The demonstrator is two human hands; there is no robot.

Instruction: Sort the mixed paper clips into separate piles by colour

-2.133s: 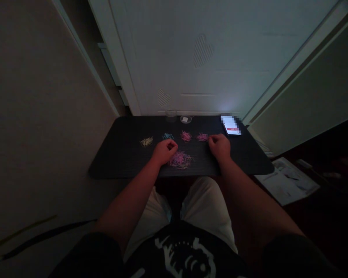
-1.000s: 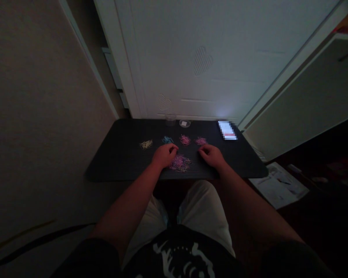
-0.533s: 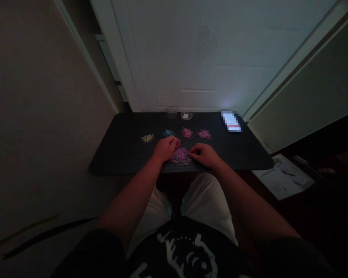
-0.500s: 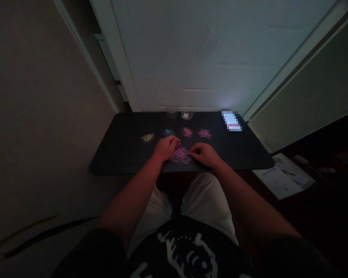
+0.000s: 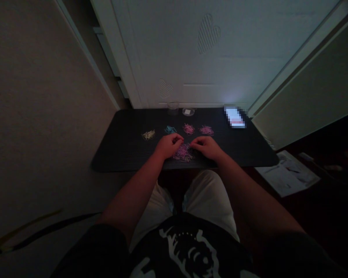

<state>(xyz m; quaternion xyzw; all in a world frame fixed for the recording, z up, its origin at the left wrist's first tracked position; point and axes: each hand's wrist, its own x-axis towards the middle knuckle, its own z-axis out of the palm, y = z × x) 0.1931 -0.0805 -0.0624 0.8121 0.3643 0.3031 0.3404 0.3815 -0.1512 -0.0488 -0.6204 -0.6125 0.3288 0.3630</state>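
Note:
A mixed heap of thin purple, pink and pale sticks (image 5: 183,153) lies near the front edge of a dark table (image 5: 118,154). My left hand (image 5: 169,145) rests at the heap's left side, its fingers bent together at the tips. From the right, my right hand (image 5: 205,146) reaches the heap's far edge in a pinch. What either pinch holds is too small and dim to make out. Beyond the hands sit smaller piles: yellowish sticks (image 5: 149,134), blue sticks (image 5: 170,129), and two pink ones, a left pink pile (image 5: 188,129) and a right pink pile (image 5: 206,130).
Along the table's back edge stand a clear round container (image 5: 173,109) and a clear lid (image 5: 188,112) with a white square. A lit phone (image 5: 234,117) is at the back right. Behind rises a white panel (image 5: 174,46) with heart patterns. Papers (image 5: 288,173) lie lower right.
My right hand has moved slightly away from me to the heap's far side, and my fingertips are nearer each other. The view has shifted a little.

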